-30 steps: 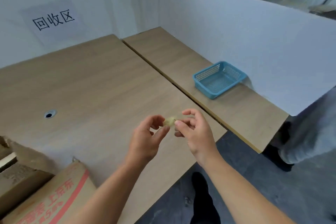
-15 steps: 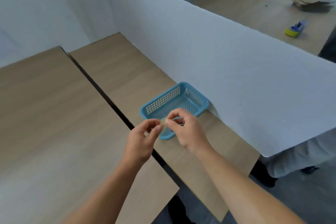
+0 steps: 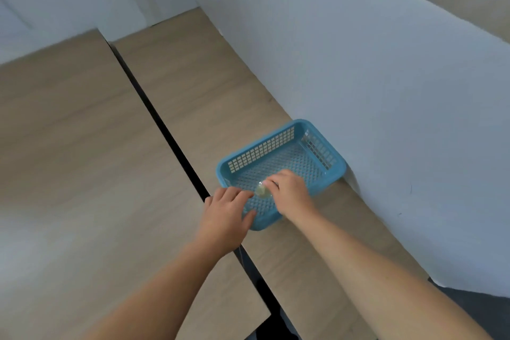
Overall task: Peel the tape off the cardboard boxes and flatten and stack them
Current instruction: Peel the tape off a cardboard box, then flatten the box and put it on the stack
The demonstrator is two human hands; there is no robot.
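A small crumpled ball of clear yellowish tape (image 3: 262,190) is pinched in the fingertips of my right hand (image 3: 289,193), low over the near end of a blue plastic basket (image 3: 335,159). My left hand (image 3: 225,218) rests on the basket's near left rim with its fingers spread and its fingertips close to the tape ball. No cardboard box is in view.
Two wooden tabletops (image 3: 82,174) lie side by side with a dark gap (image 3: 171,141) between them. The basket stands on the right one against a white partition wall (image 3: 386,91). The near table edge and dark floor (image 3: 276,328) show at the bottom.
Both hands have moved forward and down into the basket with the tape ball. My left hand has let go of the ball and settled on the rim. The view has turned right.
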